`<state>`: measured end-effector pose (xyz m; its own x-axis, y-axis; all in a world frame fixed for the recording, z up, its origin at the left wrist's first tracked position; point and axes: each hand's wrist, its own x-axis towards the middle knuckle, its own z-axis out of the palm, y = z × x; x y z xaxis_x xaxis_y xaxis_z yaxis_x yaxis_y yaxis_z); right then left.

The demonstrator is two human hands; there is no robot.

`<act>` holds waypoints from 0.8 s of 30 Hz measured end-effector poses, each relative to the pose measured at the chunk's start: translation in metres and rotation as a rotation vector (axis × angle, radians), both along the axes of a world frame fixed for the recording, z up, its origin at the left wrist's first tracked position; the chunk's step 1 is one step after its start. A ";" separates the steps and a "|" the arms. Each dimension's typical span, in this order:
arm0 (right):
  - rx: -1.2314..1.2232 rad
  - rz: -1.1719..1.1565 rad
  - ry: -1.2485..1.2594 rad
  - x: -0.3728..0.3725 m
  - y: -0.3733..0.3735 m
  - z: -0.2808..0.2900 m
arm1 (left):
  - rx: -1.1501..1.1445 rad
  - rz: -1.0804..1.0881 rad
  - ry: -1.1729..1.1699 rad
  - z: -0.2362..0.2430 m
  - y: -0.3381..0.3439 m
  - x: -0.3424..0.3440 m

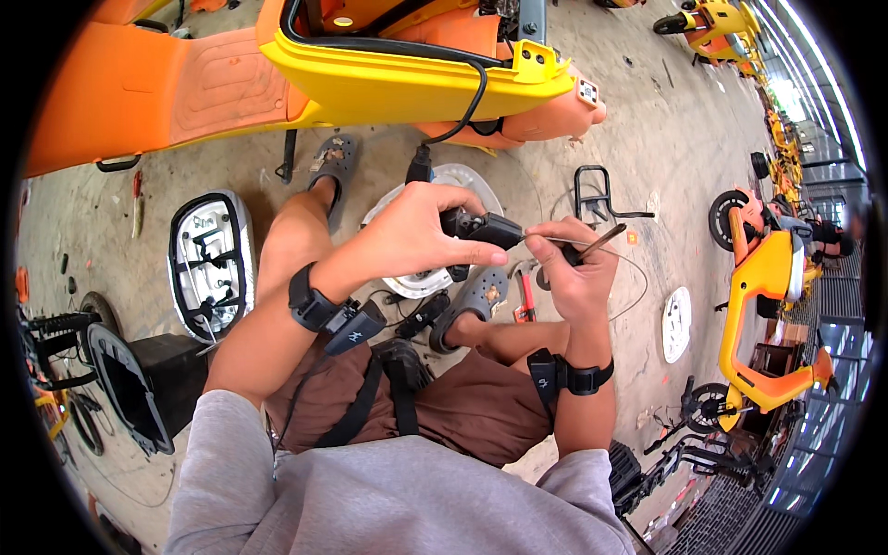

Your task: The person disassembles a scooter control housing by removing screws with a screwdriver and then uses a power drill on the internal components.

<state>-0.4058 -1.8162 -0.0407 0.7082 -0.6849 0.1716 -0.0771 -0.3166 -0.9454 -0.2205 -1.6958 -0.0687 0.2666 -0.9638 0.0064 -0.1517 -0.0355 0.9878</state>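
Observation:
My left hand [412,231] is closed around an elongated black plastic part [488,228], thumb below it and fingers above. Its narrow end points right. Beside that end, my right hand [581,277] pinches a thin grey cable [640,268], which loops out to the right and back down. A slim dark rod-shaped tool [608,240] also sits in my right hand, sticking out up and right; its other end is hidden. Just behind my left hand a black connector [420,166] hangs on a thick black cable [480,88] from the scooter body.
A yellow and orange scooter body [398,88] spans the far side. On the floor lie a white shell [384,217] between my feet, a black-rimmed white tray [242,277], a red-handled tool [526,301], a black metal bracket [592,194] and a white panel [677,324]. A black bin [176,379] stands left.

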 end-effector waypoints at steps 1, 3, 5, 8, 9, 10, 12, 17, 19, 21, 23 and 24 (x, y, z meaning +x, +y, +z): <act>-0.011 0.008 0.020 0.001 0.001 0.001 | 0.001 0.021 -0.065 0.000 0.000 -0.001; -0.034 0.025 0.061 0.001 0.002 0.002 | 0.004 0.064 -0.194 -0.001 -0.001 -0.002; -0.011 0.019 0.048 0.000 0.002 0.001 | -0.041 0.078 -0.206 -0.002 -0.002 -0.006; 0.019 0.020 0.034 -0.001 0.002 0.004 | -0.154 0.068 -0.264 -0.004 -0.001 -0.009; 0.024 0.018 0.029 -0.001 0.002 0.004 | -0.191 0.072 -0.286 -0.007 -0.003 -0.010; 0.033 0.018 0.023 -0.001 0.002 0.005 | -0.225 0.075 -0.311 -0.009 -0.003 -0.010; 0.079 0.013 0.020 -0.001 0.002 0.005 | -0.226 0.056 -0.337 -0.010 -0.001 -0.010; 0.149 -0.015 0.009 -0.004 0.000 0.005 | -0.229 -0.016 -0.336 -0.006 0.002 -0.009; 0.179 -0.035 0.013 -0.004 -0.001 0.005 | -0.238 -0.007 -0.328 -0.005 0.003 -0.011; 0.210 -0.042 0.000 -0.004 -0.002 0.006 | -0.226 -0.023 -0.318 -0.003 0.002 -0.011; 0.249 -0.066 -0.001 -0.008 0.000 0.006 | -0.186 -0.075 -0.292 -0.002 0.001 -0.013; 0.268 -0.082 0.002 -0.008 -0.001 0.006 | -0.180 -0.090 -0.283 -0.001 0.000 -0.015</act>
